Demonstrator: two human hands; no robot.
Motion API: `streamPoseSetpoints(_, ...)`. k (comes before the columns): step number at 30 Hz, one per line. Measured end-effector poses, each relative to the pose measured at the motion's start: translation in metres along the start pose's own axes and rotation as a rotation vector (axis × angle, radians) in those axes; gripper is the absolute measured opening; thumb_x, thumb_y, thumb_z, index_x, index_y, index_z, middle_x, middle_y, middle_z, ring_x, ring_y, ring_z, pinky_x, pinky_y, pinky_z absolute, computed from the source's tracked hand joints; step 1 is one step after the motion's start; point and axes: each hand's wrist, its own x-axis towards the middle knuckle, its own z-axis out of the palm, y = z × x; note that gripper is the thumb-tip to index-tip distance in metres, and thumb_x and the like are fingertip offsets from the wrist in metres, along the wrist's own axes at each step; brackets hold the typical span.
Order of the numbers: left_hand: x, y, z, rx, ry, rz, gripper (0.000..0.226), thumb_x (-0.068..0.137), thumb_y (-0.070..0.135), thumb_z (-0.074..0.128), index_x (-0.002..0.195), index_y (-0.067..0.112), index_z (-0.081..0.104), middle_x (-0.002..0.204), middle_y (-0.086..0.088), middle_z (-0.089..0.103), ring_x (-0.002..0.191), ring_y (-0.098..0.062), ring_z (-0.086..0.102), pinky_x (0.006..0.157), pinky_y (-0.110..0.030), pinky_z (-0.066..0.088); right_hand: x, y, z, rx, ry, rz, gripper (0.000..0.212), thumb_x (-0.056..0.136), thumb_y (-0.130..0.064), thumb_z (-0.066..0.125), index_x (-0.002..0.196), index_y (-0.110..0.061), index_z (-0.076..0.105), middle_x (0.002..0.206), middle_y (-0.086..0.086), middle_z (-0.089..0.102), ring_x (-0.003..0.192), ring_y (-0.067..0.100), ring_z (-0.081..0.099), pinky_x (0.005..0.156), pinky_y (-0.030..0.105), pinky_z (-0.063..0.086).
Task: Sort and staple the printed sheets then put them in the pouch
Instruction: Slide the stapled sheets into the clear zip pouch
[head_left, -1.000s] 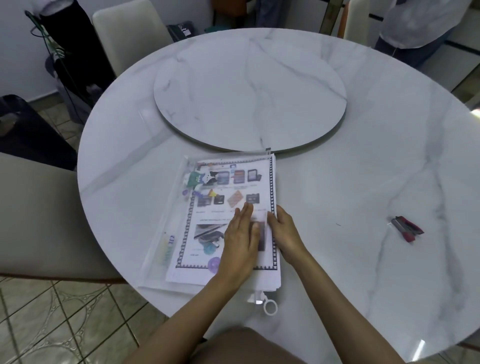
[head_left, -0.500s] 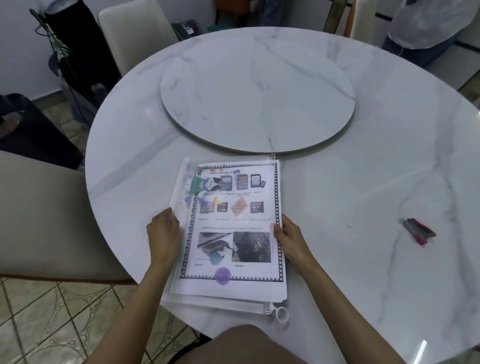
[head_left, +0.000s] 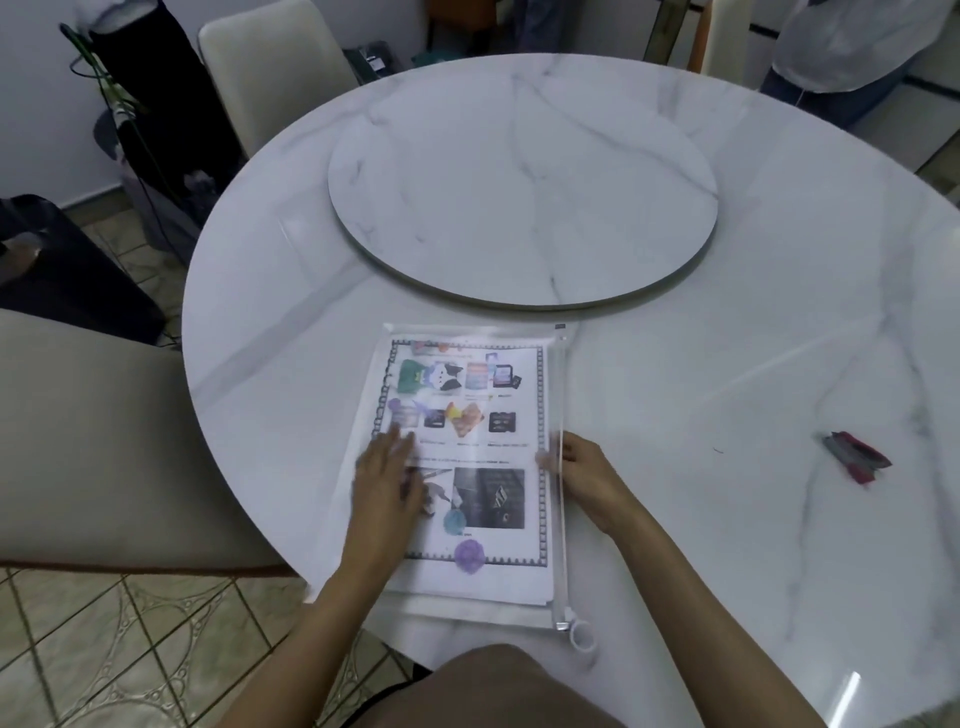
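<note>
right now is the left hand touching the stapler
Apart. The head view shows the left hand flat on the pouch, while the stapler lies far to the right on bare table.

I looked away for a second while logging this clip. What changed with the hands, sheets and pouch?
The left hand left the pouch's left edge and now lies flat on the clear zip pouch, which now covers the printed sheets. The right hand stays at the zipper edge. The red stapler on the marble table stayed put.

Printed sheets (head_left: 467, 467) lie flat inside the clear pouch (head_left: 558, 467) — stapler (head_left: 857, 456) well apart.
</note>
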Motion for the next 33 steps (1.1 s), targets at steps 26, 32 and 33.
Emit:
streamPoseSetpoints(26, -0.045, 0.02, 0.05, 0.239, -0.229, 0.984, 0.036, 0.089, 0.036, 0.053, 0.119, 0.019, 0.06, 0.128, 0.002, 0.061, 0.122, -0.015, 0.054, 0.091, -0.029, 0.052, -0.1, 0.022, -0.041, -0.462, -0.014, 0.075, 0.009, 0.086, -0.02, 0.06, 0.09, -0.018, 0.068, 0.081, -0.001, 0.071, 0.073, 0.012, 0.067, 0.067, 0.018, 0.052)
streamPoseSetpoints(32, -0.048, 0.034, 0.046, 0.198, -0.105, 1.035, 0.03, 0.093, 0.025, 0.05, 0.115, 0.011, 0.066, 0.122, 0.0, 0.064, 0.117, -0.013, 0.057, 0.097, -0.024, 0.047, -0.106, 0.022, -0.035, -0.304, -0.03, 0.117, 0.02, 0.089, -0.018, 0.057, 0.072, -0.014, 0.066, 0.06, -0.002, 0.066, 0.054, 0.009, 0.058, 0.056, 0.02, 0.049)
streamPoseSetpoints(33, -0.049, 0.035, 0.046, 0.196, -0.095, 1.045, 0.03, 0.093, 0.024, 0.051, 0.115, 0.011, 0.066, 0.122, -0.001, 0.064, 0.117, -0.013, 0.058, 0.098, -0.024, 0.046, -0.106, 0.021, -0.035, -0.277, -0.035, 0.122, 0.021, 0.089, -0.017, 0.057, 0.07, -0.014, 0.066, 0.059, -0.002, 0.065, 0.054, 0.01, 0.057, 0.055, 0.02, 0.048)
